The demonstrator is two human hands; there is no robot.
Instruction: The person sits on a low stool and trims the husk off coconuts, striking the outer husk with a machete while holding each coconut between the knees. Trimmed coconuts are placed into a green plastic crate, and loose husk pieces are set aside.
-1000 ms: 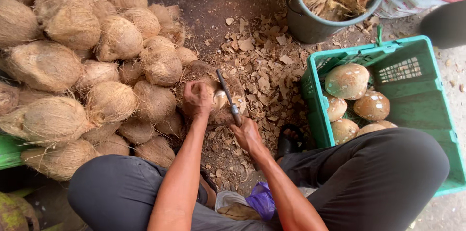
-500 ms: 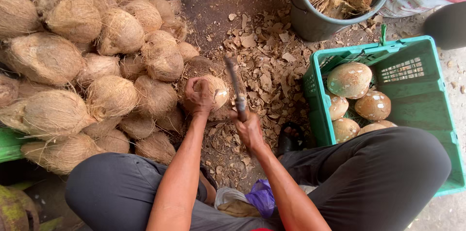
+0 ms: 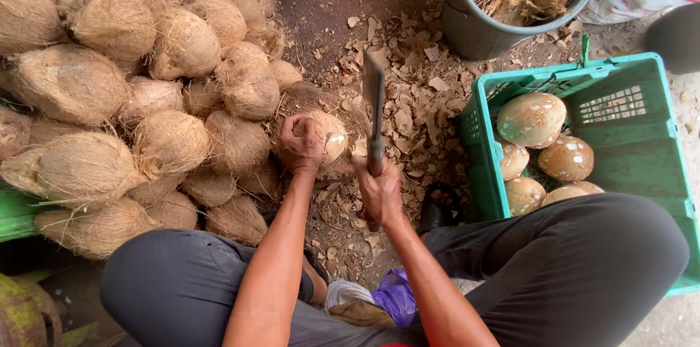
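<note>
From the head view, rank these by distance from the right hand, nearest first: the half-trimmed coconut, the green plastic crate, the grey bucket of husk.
1. Half-trimmed coconut: just left of the right hand, held by the left hand.
2. Green plastic crate: to the right, its near wall past the chip-strewn ground.
3. Grey bucket of husk: farthest, up and to the right.

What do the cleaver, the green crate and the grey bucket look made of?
Cleaver: apparently dull grey metal blade, held in the right hand; handle hidden. Green crate: likely moulded plastic, with lattice walls. Grey bucket: probably plastic, smooth matte wall, though metal is possible.
</note>
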